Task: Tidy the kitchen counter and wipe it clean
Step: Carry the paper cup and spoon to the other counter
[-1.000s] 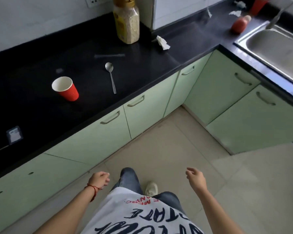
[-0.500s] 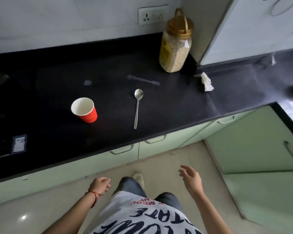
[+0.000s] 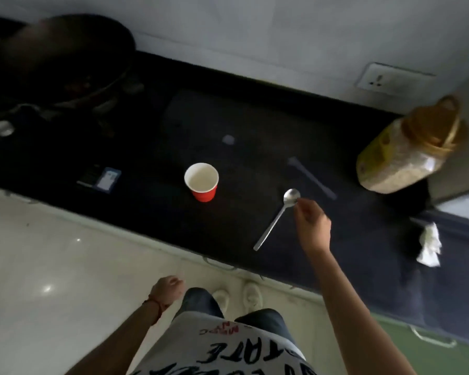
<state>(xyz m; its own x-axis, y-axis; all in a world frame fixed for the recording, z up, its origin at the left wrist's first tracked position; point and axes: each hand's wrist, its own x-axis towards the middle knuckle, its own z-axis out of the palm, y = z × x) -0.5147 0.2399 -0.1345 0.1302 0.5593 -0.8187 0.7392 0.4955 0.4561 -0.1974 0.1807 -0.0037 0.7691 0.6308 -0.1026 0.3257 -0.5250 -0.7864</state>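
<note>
Here, your right hand reaches over the black counter, fingers curled loosely with the fingertips at the bowl of the spoon; whether they pinch it or only touch it cannot be told, as the view is blurred. The spoon lies flat near the counter's front edge, bowl toward the wall, handle angled back toward you. Your left hand hangs low beside your leg, in front of the counter's front edge, fingers curled into a loose fist around nothing, a red thread at the wrist. Cup: red paper, white inside, upright, mid-counter, well to the left of the spoon. Jar: clear, grain-filled, gold lid, at the back right of the counter near the wall, below the socket. Tissue: white, crumpled, on the right stretch of the counter, apart from the spoon. Pale smear: a streak on the surface between spoon and jar. Card: a small dark item with a white patch, near the front edge, left of the cup. Pan: dark, round, at the back left corner, details lost in shadow.
</note>
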